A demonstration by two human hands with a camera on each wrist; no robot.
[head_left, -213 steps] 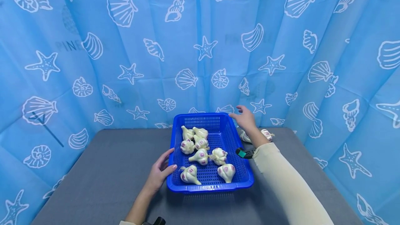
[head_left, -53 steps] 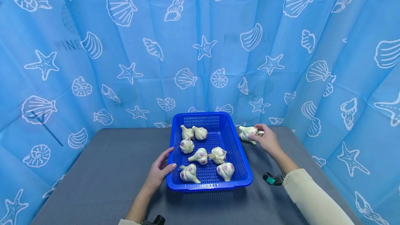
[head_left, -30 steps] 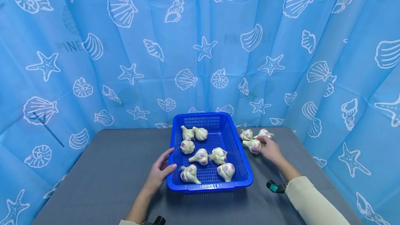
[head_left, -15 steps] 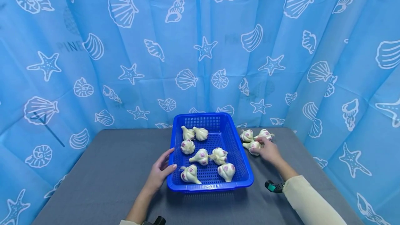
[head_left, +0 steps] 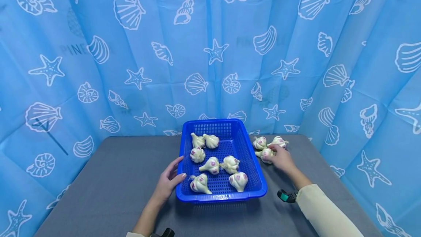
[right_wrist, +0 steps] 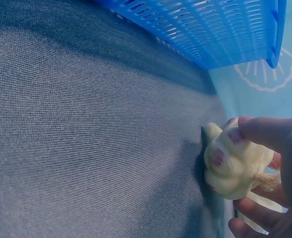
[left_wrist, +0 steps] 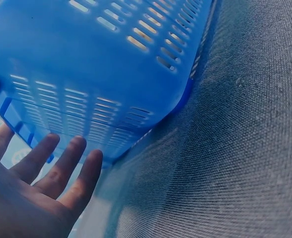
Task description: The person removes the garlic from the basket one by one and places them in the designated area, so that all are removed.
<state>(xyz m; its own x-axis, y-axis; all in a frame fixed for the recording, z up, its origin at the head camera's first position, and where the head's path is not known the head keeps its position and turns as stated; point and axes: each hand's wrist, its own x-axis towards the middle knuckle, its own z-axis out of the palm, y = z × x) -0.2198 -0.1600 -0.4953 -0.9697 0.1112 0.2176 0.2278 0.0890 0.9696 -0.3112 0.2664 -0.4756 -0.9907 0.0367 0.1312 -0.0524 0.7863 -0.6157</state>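
Note:
A blue plastic basket (head_left: 220, 196) holds several garlic bulbs (head_left: 211, 165), white with purple patches. My left hand (head_left: 167, 182) rests at its left rim, thumb on the edge. In the left wrist view, the fairly straight, spread fingers (left_wrist: 61, 171) lie along the outer wall. Right of the basket, my right hand (head_left: 282, 158) holds a garlic bulb (head_left: 265, 154) between thumb and fingers, low at the table. The right wrist view shows this garlic bulb (right_wrist: 230, 161) with its stem pointing away and its roots toward the palm.
Two more garlic bulbs lie just behind the held one: one at the left (head_left: 260, 142), one at the right (head_left: 279, 141). Grey cloth covers the table (head_left: 125, 178). A blue shell-print curtain (head_left: 210, 65) hangs along the table's back edge and sides.
Since the oldest frame, one bulb has left the basket's back group, and my right hand has moved from the far rim to the bulbs at right. Over the last second, almost nothing moves.

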